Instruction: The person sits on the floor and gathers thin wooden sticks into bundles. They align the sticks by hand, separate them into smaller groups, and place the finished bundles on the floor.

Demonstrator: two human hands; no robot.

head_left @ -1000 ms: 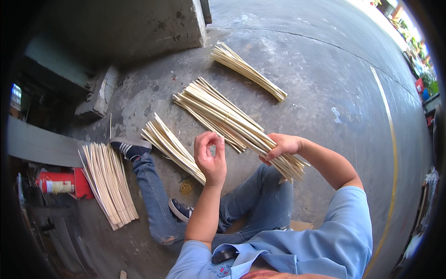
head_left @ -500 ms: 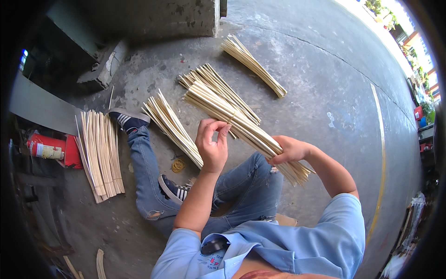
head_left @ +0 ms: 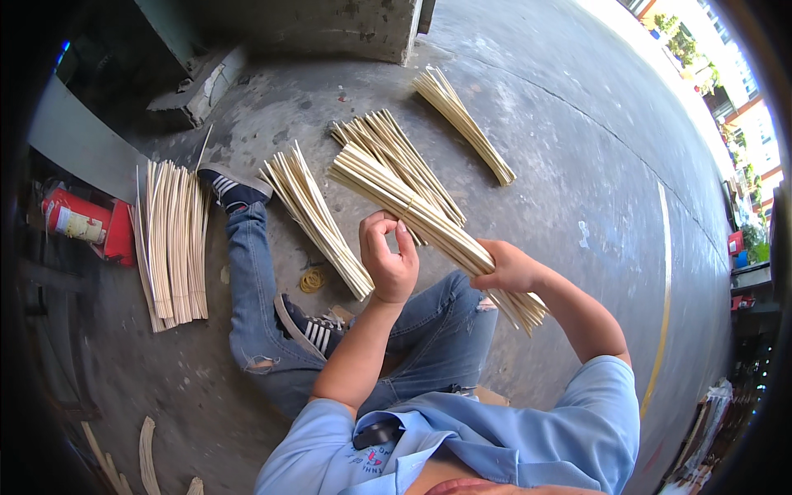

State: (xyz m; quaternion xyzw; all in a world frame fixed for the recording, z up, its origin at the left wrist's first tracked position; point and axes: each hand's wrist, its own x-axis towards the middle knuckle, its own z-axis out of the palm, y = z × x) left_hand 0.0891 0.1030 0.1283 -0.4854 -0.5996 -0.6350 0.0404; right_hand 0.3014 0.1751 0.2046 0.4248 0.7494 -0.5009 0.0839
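Observation:
A bundle of thin pale wooden sticks [head_left: 441, 233] lies slantwise above my bent knee. My right hand [head_left: 507, 266] is wrapped round its lower right end, thumb on top. A thin band [head_left: 408, 202] circles the bundle near its middle. Close against that band, my left hand [head_left: 389, 257] has its fingers curled and closed; whatever they pinch is too small to make out. Behind the held bundle, another bundle of sticks [head_left: 396, 157] rests on the floor, partly hidden. A coil of yellowish rubber bands [head_left: 312, 280] lies on the floor left of my left hand.
More stick bundles lie on the floor: one at the far right [head_left: 466, 124], one left of centre [head_left: 318, 223], and a wide pile [head_left: 173, 247] beside my outstretched shoe [head_left: 235, 188]. A red fire extinguisher [head_left: 74, 219] is at the left. A concrete block [head_left: 198, 91] stands behind.
The view has shifted slightly. My right hand keeps its hold on the bundle, and my left hand stays closed by the band, with little visible movement.

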